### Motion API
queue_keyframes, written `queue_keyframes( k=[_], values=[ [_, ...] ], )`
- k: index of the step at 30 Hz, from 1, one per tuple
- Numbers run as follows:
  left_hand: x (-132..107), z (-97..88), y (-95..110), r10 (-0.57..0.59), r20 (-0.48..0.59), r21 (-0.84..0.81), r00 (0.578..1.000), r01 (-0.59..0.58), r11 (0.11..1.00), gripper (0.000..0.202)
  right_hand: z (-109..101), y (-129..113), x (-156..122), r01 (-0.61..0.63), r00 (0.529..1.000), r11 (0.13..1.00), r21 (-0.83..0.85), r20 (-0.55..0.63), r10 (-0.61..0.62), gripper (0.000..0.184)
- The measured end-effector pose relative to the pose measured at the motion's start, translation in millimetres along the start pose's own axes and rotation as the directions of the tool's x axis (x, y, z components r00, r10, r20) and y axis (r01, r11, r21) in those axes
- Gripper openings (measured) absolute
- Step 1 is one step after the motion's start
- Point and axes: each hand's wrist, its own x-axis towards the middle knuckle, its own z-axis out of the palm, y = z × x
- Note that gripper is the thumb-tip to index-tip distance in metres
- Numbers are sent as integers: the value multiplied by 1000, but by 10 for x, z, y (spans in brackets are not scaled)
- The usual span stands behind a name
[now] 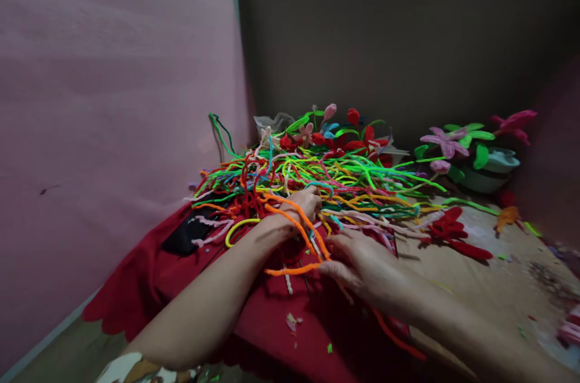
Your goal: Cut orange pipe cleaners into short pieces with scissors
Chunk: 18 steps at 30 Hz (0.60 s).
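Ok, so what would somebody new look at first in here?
Probably the big bright heap of fuzzy stems in the middle, on the red cloth. Then maybe the orange stems, curving by the left hand and right hand. Behind the heap, colourful flowers stand out against the dark wall.

A pink wall (118,99) rises at my ten o'clock, a dark grey wall (399,38) at twelve. Near my eleven o'clock, a flat black object (183,234) rests on the red cloth (151,271). Between my one and two is a blue-green pot (484,180) of flowers (446,141), a red flower (448,231) lying nearer me.
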Motion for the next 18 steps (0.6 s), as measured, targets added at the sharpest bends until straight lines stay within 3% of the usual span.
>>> queue_keyframes(
  k=[2,4,6,10,14,18],
  values=[
    [-13,1,15,35,11,25,999,-35,999,19,-160,50,96,28,991,999,30,-130,-24,31],
    [-34,5,37,52,18,55,998,-53,997,20,-312,181,239,12,936,1000,22,-352,-3,27],
    [-58,2,66,55,29,86,998,-58,995,20,-410,371,398,-63,903,998,-24,-426,47,22],
    [-93,-28,121,67,70,130,995,-76,989,22,-425,686,615,-223,930,968,-116,-324,176,22],
    [-107,-42,148,91,109,152,990,-107,983,21,-340,703,659,-180,972,963,-201,-184,144,22],
    [-133,-51,187,115,135,168,984,-137,976,20,-244,663,678,-152,984,948,-281,-137,118,23]
  ],
)
